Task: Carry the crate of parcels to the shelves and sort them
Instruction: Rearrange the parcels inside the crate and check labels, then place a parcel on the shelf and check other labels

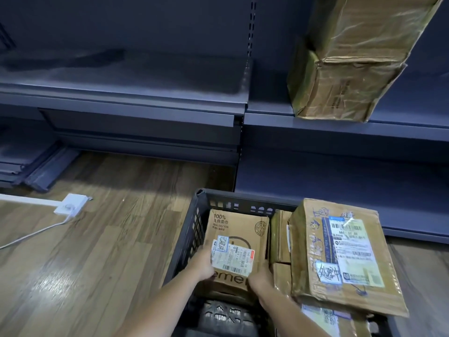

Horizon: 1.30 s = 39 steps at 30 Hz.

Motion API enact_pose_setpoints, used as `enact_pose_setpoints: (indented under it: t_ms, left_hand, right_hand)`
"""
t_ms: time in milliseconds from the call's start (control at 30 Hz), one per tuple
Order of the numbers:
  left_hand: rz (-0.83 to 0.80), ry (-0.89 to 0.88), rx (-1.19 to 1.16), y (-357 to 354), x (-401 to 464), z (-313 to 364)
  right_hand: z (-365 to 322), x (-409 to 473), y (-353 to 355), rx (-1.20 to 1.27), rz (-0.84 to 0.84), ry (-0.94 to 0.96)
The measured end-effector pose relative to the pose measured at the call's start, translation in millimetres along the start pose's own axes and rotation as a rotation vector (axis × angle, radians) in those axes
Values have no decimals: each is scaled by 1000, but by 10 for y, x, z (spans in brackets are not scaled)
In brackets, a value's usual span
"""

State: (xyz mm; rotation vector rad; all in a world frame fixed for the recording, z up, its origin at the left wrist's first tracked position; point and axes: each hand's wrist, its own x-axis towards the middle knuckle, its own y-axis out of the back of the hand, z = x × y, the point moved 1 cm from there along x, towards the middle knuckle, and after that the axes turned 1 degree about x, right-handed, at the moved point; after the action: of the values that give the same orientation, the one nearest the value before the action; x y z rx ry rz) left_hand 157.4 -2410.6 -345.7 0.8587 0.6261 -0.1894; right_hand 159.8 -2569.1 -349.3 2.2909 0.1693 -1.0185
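Observation:
A dark plastic crate [194, 229] stands on the wooden floor before the blue-grey shelves [145, 103]. Inside it stands a brown printed cardboard parcel [239, 229] with a white shipping label. My left hand [202, 265] grips its left edge and my right hand [261, 276] grips its right edge. A larger taped parcel [340, 259] with labels lies on top at the crate's right side. Smaller brown parcels [280, 237] sit between the two. One big taped carton [345, 59] rests on the right shelf.
A white power strip [70, 204] with its cable lies on the floor at the left. Loose shelf boards [31, 166] are stacked low at the far left. The left shelf board [126, 69] holds nothing.

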Motion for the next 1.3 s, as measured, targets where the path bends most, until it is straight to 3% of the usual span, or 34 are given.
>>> enact_pose_setpoints:
  t_ms: [100,233,400,533,633,800,933,1067,1300]
  left_hand:
    - [-71,-2,46,-27,8,60]
    - [-47,-76,86,-101,111,43]
    - [-23,-117,347,-218,180,25]
    - [62,-87,519,-335,253,-8]
    - [2,-143,685,-400,322,-11]
    - [-53,-151,812,-511,372,-26]
    - [-44,-139,844,-457,351,30]
    - [47,-186,925,-260,183,256]
    - [195,-214,832,238,-451,787]
  right_hand:
    - [7,-11,-67,-31,0,34]
    - [93,-53,-222,-283,70,108]
    - [2,-35,-213,-890,179,371]
    - [38,76,-70,-1466,158,375]
    - [79,127,-92,-1693,65,353]
    - [64,166,-98,-1736,-15,428]
    - [100,184,-112,-1694,26,423]
    - [-27,43,-2,-1458,126,438]
    - [-504,-536,515,-873,193,513]
